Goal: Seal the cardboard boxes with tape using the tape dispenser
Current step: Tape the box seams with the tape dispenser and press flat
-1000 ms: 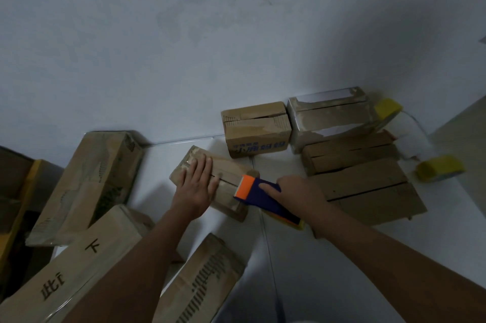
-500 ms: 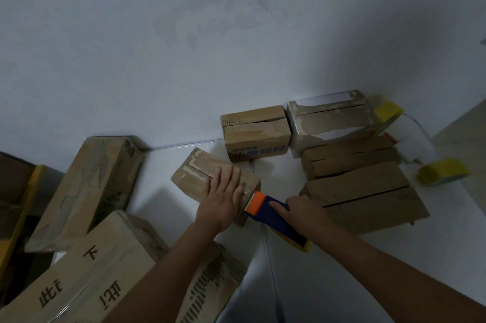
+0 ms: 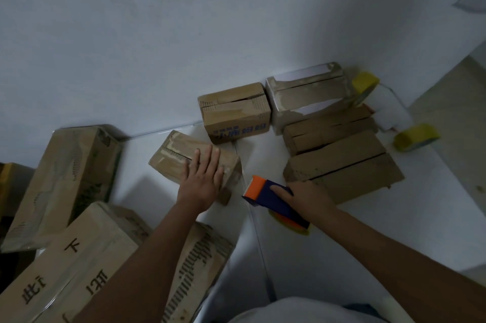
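A small cardboard box (image 3: pixel 173 157) lies slanted on the white floor in the middle. My left hand (image 3: pixel 202 180) presses flat on its near right end, fingers straight. Just to the right, my right hand (image 3: pixel 307 198) grips a blue tape dispenser (image 3: pixel 273 200) with an orange front and a yellow roll underneath. The dispenser's orange tip sits a short gap away from the box's right end, low over the floor. Whether tape runs between them cannot be made out.
Several cardboard boxes stand around: one with blue print (image 3: pixel 236 112) at the wall, a torn white-faced one (image 3: pixel 307 96) and flat ones (image 3: pixel 342 165) to the right, large ones (image 3: pixel 65 180) at left. Two yellow tape rolls (image 3: pixel 415 137) lie at far right.
The dispenser has pulled back off the small box toward the right. My left hand slid along the box top to its right end.
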